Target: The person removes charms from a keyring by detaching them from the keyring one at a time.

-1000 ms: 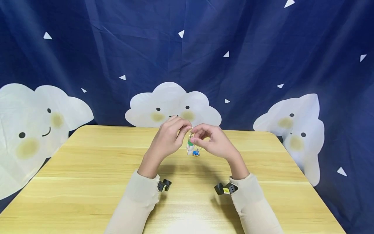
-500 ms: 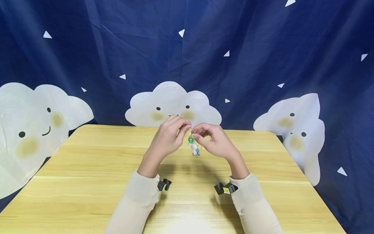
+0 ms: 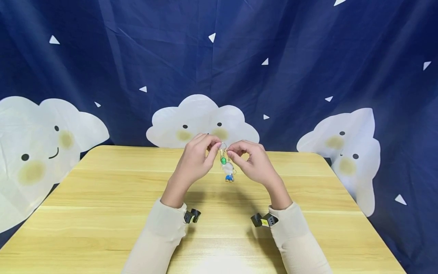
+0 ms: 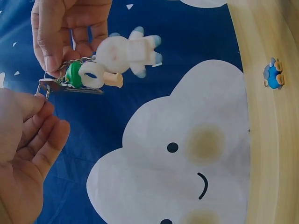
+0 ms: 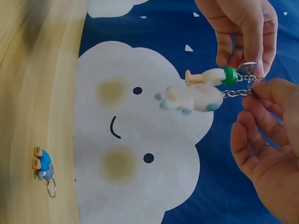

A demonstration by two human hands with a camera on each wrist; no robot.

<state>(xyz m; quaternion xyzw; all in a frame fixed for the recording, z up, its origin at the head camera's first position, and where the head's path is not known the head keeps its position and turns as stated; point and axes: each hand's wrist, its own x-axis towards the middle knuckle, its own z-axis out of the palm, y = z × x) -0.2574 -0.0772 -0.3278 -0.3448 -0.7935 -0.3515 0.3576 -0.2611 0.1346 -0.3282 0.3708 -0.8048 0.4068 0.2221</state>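
Raised over the table, my left hand [image 3: 195, 156] pinches a metal key ring [image 4: 43, 88] between thumb and forefinger. A key [image 4: 84, 90] and a small green-and-white charm [image 4: 91, 76] with a peach-coloured end hang from that ring. My right hand [image 3: 254, 160] pinches the top of a chain [image 5: 237, 93] close beside the ring. On this chain hangs a white animal charm [image 5: 191, 99] with pale blue feet. Whether the chain is hooked on the ring I cannot tell, as fingertips cover the spot.
A blue figurine keychain [image 5: 44, 163] with grey head and its own metal ring lies on the wooden table [image 3: 137, 228], beyond my hands. Behind the far table edge hangs a dark blue curtain [image 3: 171, 57] printed with white clouds.
My fingertips have drawn slightly apart, so the ring shows between them. The white charm now hangs nearer my right fingers, and the green charm hangs lower than my right thumb.
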